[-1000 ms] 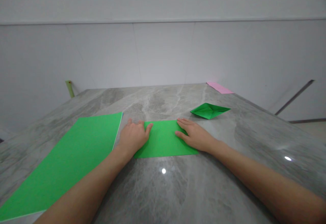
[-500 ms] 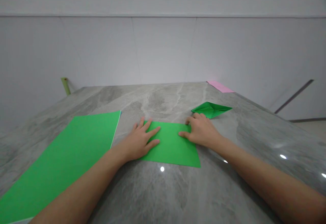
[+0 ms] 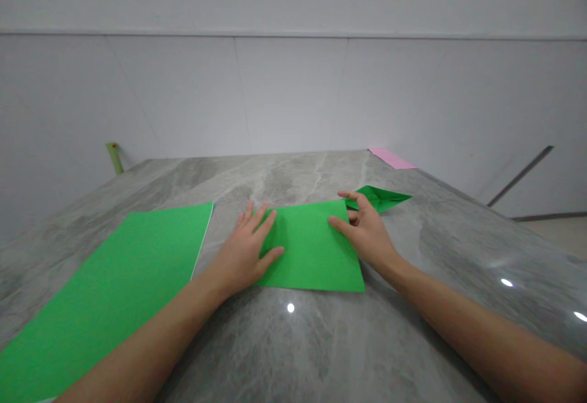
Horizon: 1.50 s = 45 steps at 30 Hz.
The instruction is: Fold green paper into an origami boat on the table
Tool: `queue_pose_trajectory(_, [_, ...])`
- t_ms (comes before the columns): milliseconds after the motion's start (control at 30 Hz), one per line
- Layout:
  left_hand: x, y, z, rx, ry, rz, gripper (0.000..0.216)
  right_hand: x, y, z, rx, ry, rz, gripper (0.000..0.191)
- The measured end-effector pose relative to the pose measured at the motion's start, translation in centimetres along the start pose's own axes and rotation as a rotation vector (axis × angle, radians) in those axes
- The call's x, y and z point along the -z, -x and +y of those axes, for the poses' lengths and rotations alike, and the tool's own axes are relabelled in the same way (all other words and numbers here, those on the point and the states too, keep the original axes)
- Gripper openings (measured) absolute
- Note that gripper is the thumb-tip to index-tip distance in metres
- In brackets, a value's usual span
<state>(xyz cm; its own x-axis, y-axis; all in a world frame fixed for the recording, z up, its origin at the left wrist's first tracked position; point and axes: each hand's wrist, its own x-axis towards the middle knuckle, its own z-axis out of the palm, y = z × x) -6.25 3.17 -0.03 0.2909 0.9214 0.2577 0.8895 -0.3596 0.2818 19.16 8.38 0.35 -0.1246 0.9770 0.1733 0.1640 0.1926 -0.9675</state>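
A small rectangular sheet of green paper (image 3: pixel 307 250) lies in front of me, its right side raised a little off the tabletop. My left hand (image 3: pixel 247 253) rests over its left edge with fingers spread. At the right edge, my right hand (image 3: pixel 369 229) has its thumb on top of the sheet and curled fingers by the edge, partly hidden, while the index finger stretches out. Just behind that hand sits a folded green paper piece (image 3: pixel 383 198) with pointed ends, partly covered by the fingers.
On the left lies a large sheet of green paper (image 3: pixel 137 280), its lower part behind my left forearm. A pink paper (image 3: pixel 392 158) is at the far right edge of the grey marbled table (image 3: pixel 293 348). A white wall (image 3: pixel 293 97) stands behind.
The right side of the small green sheet has come up off the table with my right hand. My right index finger has straightened. My left hand still lies on the left edge.
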Motion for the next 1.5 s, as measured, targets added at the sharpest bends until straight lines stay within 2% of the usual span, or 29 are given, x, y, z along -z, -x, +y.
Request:
queue_pose_trajectory(67, [-0.5, -0.1, 0.4, 0.182, 0.118, 0.214, 0.075, 0.0, 0.0, -0.4, 0.017, -0.152, 0.109, 0.073])
queue_pose_trajectory(100, [-0.8, -0.2, 0.6, 0.281, 0.211, 0.276, 0.079, 0.0, 0.0, -0.5, 0.016, -0.233, 0.141, 0.075])
queue_pose_trajectory(167, [-1.3, -0.2, 1.1, 0.461, 0.449, 0.318, 0.085, -0.3, 0.1, -0.9, -0.022, -0.41, 0.174, 0.066])
queue_pose_trajectory(233, [-1.5, -0.3, 1.4, 0.576, 0.703, 0.306, 0.084, -0.7, 0.4, -1.1, -0.084, -0.533, 0.171, 0.048])
queue_pose_trajectory(333, [-1.2, -0.5, 1.2, 0.6, 0.987, 0.326, 0.07, -1.2, 0.9, -1.2, -0.193, -0.581, 0.065, 0.031])
queue_pose_trajectory(433, [-0.5, -0.6, -0.2, 0.597, 1.08, 0.395, 0.05, -1.2, 1.4, -1.0, -0.295, -0.534, -0.168, 0.026])
queue_pose_trajectory(500, [-0.1, -0.7, -1.5, 0.623, 1.054, 0.361, 0.04, -0.9, 1.6, -0.9, -0.336, -0.459, -0.321, 0.028])
queue_pose_trajectory(567, [0.2, -0.7, -2.7, 0.583, 0.94, 0.329, 0.036, -0.7, 1.7, -0.7, -0.291, -0.296, -0.418, 0.036])
queue_pose_trajectory(700, [0.5, -0.7, -2.9, 0.387, 0.388, 0.215, 0.039, -0.7, 2.1, -0.5, 0.06, 0.264, -0.446, 0.045])
queue_pose_trajectory(767, [0.5, -0.4, -1.8, 0.266, 0.145, 0.16, 0.047, -1.1, 2.4, -0.7, 0.199, 0.504, -0.465, 0.036])
queue_pose_trajectory(833, [0.3, 0.2, -0.4, 0.136, -0.034, 0.079, 0.053, -1.4, 2.7, -1.0, 0.26, 0.659, -0.487, 0.02])
queue_pose_trajectory(867, [0.2, 0.6, 0.3, 0.067, -0.078, -0.001, 0.056, -1.5, 2.8, -1.2, 0.282, 0.702, -0.493, 0.013])
queue_pose_trajectory(900, [0.1, 0.9, 0.9, -0.011, -0.091, -0.113, 0.061, -1.5, 2.9, -1.3, 0.311, 0.734, -0.498, 0.007])
queue_pose_trajectory(967, [-0.2, 1.5, 1.8, -0.092, -0.093, -0.291, 0.071, -1.4, 3.1, -1.4, 0.378, 0.782, -0.514, 0.007])
queue_pose_trajectory(1067, [-0.3, 1.8, 2.2, -0.125, -0.089, -0.402, 0.077, -1.0, 3.2, -1.3, 0.448, 0.837, -0.549, 0.012])
queue_pose_trajectory(1267, [-0.2, 1.5, 1.6, -0.134, -0.105, -0.441, 0.078, -0.7, 3.0, -1.1, 0.516, 0.869, -0.602, 0.017])
queue_pose_trajectory(1433, [-0.3, 1.1, 0.8, -0.022, -0.099, -0.348, 0.065, -0.7, 3.1, -1.9, 0.551, 0.87, -0.658, 0.018])
queue_pose_trajectory(1500, [-0.2, 1.1, 0.5, -0.026, -0.084, -0.338, 0.058, -0.6, 3.2, -2.0, 0.567, 0.874, -0.68, 0.017])
